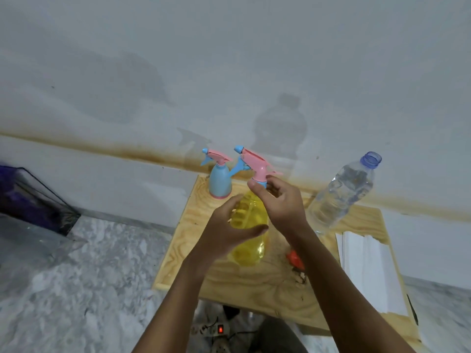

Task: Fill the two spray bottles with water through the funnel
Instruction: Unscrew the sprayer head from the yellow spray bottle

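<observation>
The job looked barely begun. The yellow spray bottle (248, 230) stood in the middle of the wooden worktop (254, 284) with its pink spray head (254, 165) on the neck, and I could not tell whether any water was inside it; its tinted wall showed no clear level. Behind the yellow bottle and to its left, close to the wall, the blue spray bottle (220, 183) stood upright with its own pink trigger top (216, 156) screwed on, so it had not been opened. To the right of the yellow bottle stood an uncapped water bottle (341, 197), largely full. A small orange thing (295, 258) lay just right of the yellow bottle's base, half hidden by a forearm; I took it for the funnel but could not be sure. A stack of white paper (369, 271) lay further right.

So by my reckoning both fills remained, and the step in hand was getting the spray head off the yellow bottle.

The left hand (226, 230) curled around the yellow bottle's body from its left side, thumb up and fingers across the front, grasping it steady. The right hand (277, 200) reached over from the right, thumb and fingertips pinched on the blue collar just under the pink head, as if to twist it.
</observation>
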A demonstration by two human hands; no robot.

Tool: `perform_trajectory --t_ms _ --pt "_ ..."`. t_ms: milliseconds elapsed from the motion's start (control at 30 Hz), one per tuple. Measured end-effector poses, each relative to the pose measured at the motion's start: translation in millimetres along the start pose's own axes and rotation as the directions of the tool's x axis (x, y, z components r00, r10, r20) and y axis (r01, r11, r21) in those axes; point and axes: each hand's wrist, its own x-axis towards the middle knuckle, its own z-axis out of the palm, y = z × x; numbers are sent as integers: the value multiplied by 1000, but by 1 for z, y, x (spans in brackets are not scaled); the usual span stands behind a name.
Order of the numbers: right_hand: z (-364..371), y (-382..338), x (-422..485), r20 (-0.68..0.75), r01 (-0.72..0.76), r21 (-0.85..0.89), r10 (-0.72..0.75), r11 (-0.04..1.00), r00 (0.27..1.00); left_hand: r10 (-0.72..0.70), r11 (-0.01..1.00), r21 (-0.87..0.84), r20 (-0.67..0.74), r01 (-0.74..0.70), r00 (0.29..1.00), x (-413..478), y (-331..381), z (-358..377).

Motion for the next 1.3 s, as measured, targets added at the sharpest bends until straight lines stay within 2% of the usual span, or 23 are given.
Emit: perform_trajectory --t_ms 100,267,400,700,867,1033,1133,1300 --pt "-2 -11 -2 135 -127 172 104 977 985 -71 973 -209 105 92 992 -6 12 -5" --pt "-9 -17 -3 234 -140 244 82 960 969 -50 971 -228 118 76 992 -13 25 -7" --pt "-7 -17 -5 186 -215 340 158 915 970 -50 979 -194 50 58 998 -13 29 -5" --pt "-4 -18 -13 96 -119 252 97 961 991 -8 989 -147 21 11 1000 -13 34 8" --pt "-5 -15 -15 47 -198 299 193 934 980 -9 993 -114 -26 6 1000 -14 29 11" --pt "-3 -17 -22 -22 -125 199 132 972 991 -5 994 -108 -35 1 999 -18 26 18" --pt "-6 -16 -21 -14 -118 146 121 982 993 -22 989 -146 -38 16 999 -20 23 19" --pt "-5 -14 -25 -12 -156 183 161 971 987 -23 991 -133 -35 18 999 -21 18 19"
